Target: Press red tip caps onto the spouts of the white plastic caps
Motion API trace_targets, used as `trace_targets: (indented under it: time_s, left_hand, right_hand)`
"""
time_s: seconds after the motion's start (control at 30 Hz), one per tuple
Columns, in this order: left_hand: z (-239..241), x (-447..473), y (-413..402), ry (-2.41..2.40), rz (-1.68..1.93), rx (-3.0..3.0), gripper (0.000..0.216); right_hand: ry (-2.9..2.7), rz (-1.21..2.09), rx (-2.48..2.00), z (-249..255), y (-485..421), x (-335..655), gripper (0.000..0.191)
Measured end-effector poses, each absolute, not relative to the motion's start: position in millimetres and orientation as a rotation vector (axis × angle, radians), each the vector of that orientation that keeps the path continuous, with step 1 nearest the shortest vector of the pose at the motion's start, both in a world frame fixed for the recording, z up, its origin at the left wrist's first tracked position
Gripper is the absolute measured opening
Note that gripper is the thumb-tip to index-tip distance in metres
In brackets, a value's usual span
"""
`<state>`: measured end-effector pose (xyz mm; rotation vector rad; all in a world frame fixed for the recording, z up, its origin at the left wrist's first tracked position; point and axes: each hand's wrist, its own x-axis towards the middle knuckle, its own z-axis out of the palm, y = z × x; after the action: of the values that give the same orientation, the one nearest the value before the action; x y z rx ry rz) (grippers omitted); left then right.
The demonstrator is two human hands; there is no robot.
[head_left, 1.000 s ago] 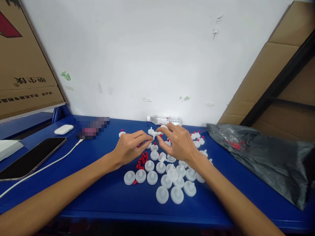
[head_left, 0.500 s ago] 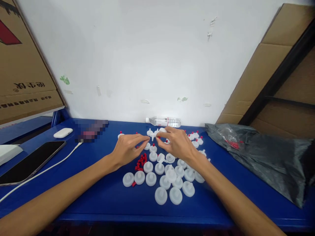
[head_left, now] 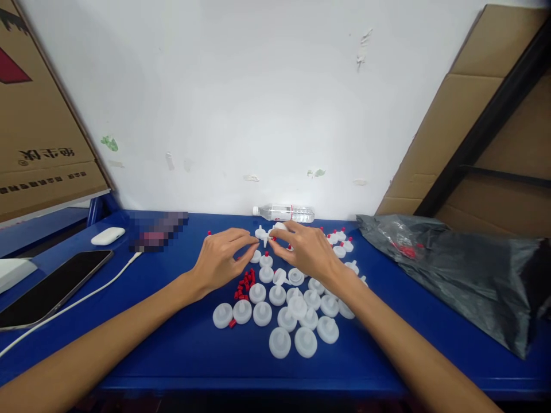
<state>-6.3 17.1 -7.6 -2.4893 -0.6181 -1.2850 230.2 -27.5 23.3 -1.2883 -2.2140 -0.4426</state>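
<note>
My left hand (head_left: pixel 224 256) is closed in a pinch over the middle of the pile, thumb and forefinger tips almost together. Anything between them is too small to make out. Facing it, my right hand (head_left: pixel 305 249) pinches a white plastic nozzle cap (head_left: pixel 279 228), partly hidden by its fingers, with a bit of red by the fingertips. Just beyond the fingertips lies another white nozzle cap (head_left: pixel 260 232). Small red tip caps (head_left: pixel 245 285) lie heaped below my left hand. Many white nozzle caps without red tips (head_left: pixel 306 342) spread towards the front; some red-tipped ones (head_left: pixel 340 250) sit behind my right hand.
A clear plastic bottle (head_left: pixel 286 213) lies along the wall. On the left are a phone (head_left: pixel 55 287), a white cable (head_left: pixel 86 299), a white earbud case (head_left: pixel 108 236) and a cardboard box (head_left: pixel 47 115). A grey plastic bag (head_left: pixel 465 287) covers the right of the blue table (head_left: pixel 172 350).
The view has shifted slightly. Both hands keep nearly the same pinching pose over the pile, and the caps on the table lie as before.
</note>
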Motion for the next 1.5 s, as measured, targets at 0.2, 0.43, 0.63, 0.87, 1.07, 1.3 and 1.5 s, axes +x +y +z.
trace_targets:
  time_s: [0.2, 0.43, 0.63, 0.87, 1.07, 1.3, 1.5]
  left_hand:
    - [-6, -8, 19, -0.673, -1.165, -2.549, 0.015]
    - [-10, -10, 23, -0.725, -1.007, -2.634, 0.021]
    - [-13, -12, 27, -0.799, -0.944, -2.645, 0.023]
    - [-14, -12, 27, -0.843, -0.889, -2.657, 0.026]
    - [-14, -13, 29, -0.858, -0.859, -2.685, 0.029]
    - [-12, -12, 26, -0.913, -0.832, -2.714, 0.033]
    - [-9, -13, 19, -0.88, -0.736, -2.806, 0.046]
  right_hand:
    - [-2.193, -0.486, -1.401, 26, -21, 240, 0.031]
    - [-2.091, -0.512, -1.574, 40, -16, 262, 0.03]
    - [-2.074, -0.47, -1.648, 40, -11, 274, 0.029]
    - [-2.118, -0.401, -1.637, 28, -5, 272, 0.026]
    - [-2.182, -0.363, -1.603, 24, -4, 274, 0.024]
    - [-2.199, -0.403, -1.459, 20, 0, 272, 0.017]
    - [-2.17, -0.461, -1.379, 20, -1, 268, 0.02]
